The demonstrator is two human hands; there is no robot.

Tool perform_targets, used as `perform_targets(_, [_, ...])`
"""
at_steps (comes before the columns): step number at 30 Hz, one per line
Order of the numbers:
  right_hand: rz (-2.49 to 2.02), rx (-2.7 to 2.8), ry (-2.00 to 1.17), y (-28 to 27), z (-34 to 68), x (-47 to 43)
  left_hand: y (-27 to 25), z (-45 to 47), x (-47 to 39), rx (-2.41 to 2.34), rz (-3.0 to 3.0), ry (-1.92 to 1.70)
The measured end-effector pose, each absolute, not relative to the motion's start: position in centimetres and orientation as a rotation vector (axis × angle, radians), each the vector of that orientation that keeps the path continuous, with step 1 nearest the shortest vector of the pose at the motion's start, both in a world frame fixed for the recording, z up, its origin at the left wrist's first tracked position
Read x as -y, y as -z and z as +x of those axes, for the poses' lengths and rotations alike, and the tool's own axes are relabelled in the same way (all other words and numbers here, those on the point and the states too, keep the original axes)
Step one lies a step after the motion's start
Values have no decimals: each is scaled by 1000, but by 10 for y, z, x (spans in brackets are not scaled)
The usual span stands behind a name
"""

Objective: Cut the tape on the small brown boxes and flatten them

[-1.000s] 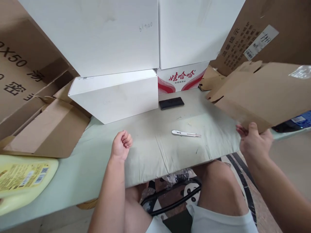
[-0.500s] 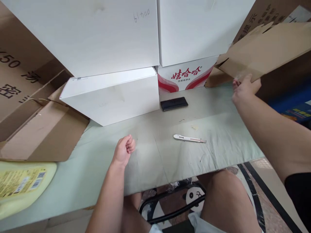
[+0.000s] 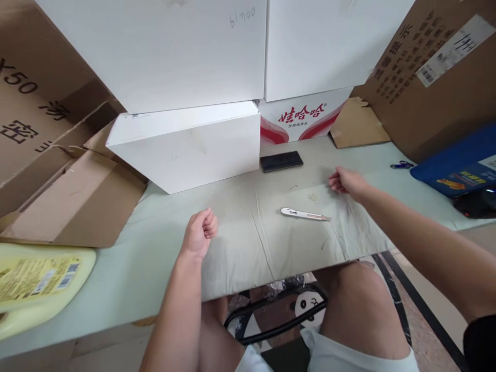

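My left hand (image 3: 200, 233) is closed in a fist above the cloth, left of a white utility knife (image 3: 305, 214), with nothing visible in it. My right hand (image 3: 346, 184) hovers over the cloth to the upper right of the knife. Its fingers are loosely bent and slightly apart, and no object shows in them. The knife lies flat, its blade end pointing right. A dark phone (image 3: 281, 161) rests behind it, near a white carton with red lettering (image 3: 300, 118).
White boxes (image 3: 186, 152) are stacked at the back. Brown cartons (image 3: 83, 199) flank the left side, with a yellow jug (image 3: 42, 284) in front. A flat cardboard piece (image 3: 360, 124), a blue box (image 3: 461, 160) and a small blue item (image 3: 402, 165) sit at the right.
My right hand has let go of the large cardboard flap and moved left and nearer over the cloth. The flap is out of sight, uncovering the blue box. My left fist has hardly moved.
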State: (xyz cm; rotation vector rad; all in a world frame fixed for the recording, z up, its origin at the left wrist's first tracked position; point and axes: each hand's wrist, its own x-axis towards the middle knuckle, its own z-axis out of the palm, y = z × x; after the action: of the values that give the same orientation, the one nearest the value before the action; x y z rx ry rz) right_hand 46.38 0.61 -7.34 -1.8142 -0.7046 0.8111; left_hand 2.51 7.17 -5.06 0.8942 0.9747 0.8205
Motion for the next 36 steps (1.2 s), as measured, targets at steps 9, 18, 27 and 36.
perform_targets(9, [-1791, 1068, -1043, 22, 356, 5, 40, 22, -66, -897, 787, -959])
perform_targets(18, [-1630, 1697, -1126, -2, 212, -31, 19, -26, -60, -871, 632, -1262])
perform_targets(27, [-1258, 2172, -864, -18, 25, -97, 4, -100, -48, -838, 447, -1818])
perform_targets(36, [-1024, 2599, -89, -48, -83, -140, 5, -121, -44, -857, 436, -1968])
